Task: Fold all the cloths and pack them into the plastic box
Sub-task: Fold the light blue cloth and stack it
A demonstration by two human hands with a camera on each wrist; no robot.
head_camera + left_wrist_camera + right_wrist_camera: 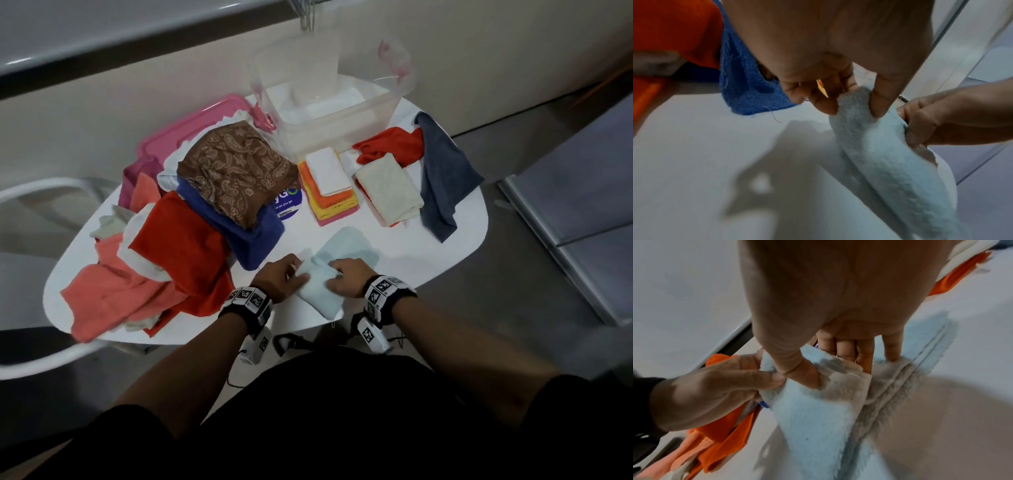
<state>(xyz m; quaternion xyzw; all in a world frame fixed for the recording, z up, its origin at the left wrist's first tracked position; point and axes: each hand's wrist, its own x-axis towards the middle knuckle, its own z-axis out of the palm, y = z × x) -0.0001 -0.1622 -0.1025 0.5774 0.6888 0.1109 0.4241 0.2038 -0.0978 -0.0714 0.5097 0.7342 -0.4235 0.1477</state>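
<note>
A light blue cloth (339, 263) lies partly folded on the white table (411, 253) near its front edge. My left hand (281, 277) pinches its left edge between thumb and fingers, as the left wrist view shows on the light blue cloth (879, 155). My right hand (346, 274) grips the raised fold of the light blue cloth (813, 415), thumb on top and fingers behind it. The clear plastic box (329, 102) stands at the table's far side with something white inside it.
Unfolded cloths are heaped on the left: brown paisley (236, 168), blue (246, 233), red (181, 246), salmon (113, 294). A folded stack (329, 185) and a cream cloth (387, 188) lie before the box. A grey cloth (445, 178) and a pink lid (191, 126) flank them.
</note>
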